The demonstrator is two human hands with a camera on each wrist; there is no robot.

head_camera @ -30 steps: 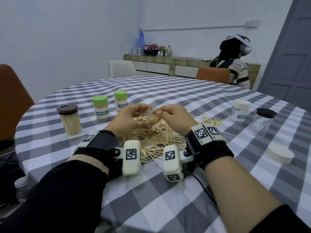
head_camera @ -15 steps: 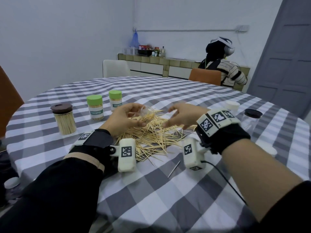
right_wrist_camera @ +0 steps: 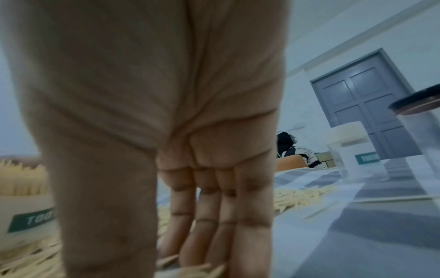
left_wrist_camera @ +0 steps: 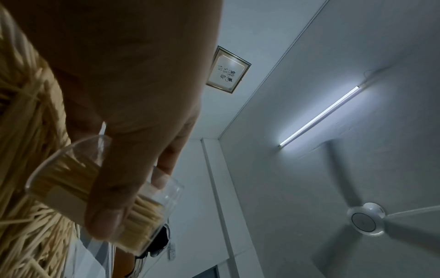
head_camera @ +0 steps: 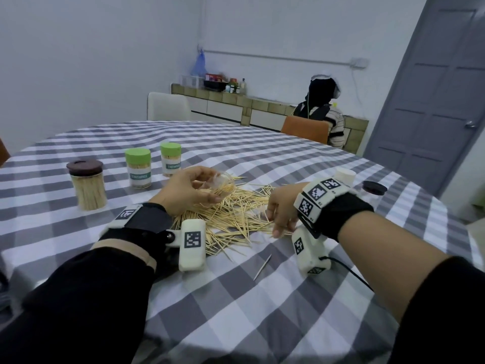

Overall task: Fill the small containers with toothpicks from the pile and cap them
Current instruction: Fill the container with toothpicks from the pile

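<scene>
My left hand (head_camera: 189, 190) grips a small clear container (head_camera: 223, 183), tilted on its side just above the toothpick pile (head_camera: 236, 214) and partly filled with toothpicks. The left wrist view shows my thumb and fingers (left_wrist_camera: 133, 131) wrapped round that uncapped container (left_wrist_camera: 54, 178). My right hand (head_camera: 280, 214) is down at the pile's right edge, apart from the container. Its fingers (right_wrist_camera: 214, 216) point straight down and touch loose toothpicks (right_wrist_camera: 297, 197). Whether any are pinched is hidden.
At the left stand two green-capped filled containers (head_camera: 137, 164) (head_camera: 170, 158) and a brown-lidded jar (head_camera: 86, 185). Behind my right wrist are a white-capped container (right_wrist_camera: 352, 150) and a black-lidded jar (head_camera: 374, 187). One stray toothpick (head_camera: 262, 266) lies near the front. A person sits beyond the table.
My right hand has left the container's mouth, moved right and dropped onto the pile's edge. The left hand still holds the container in about the same place.
</scene>
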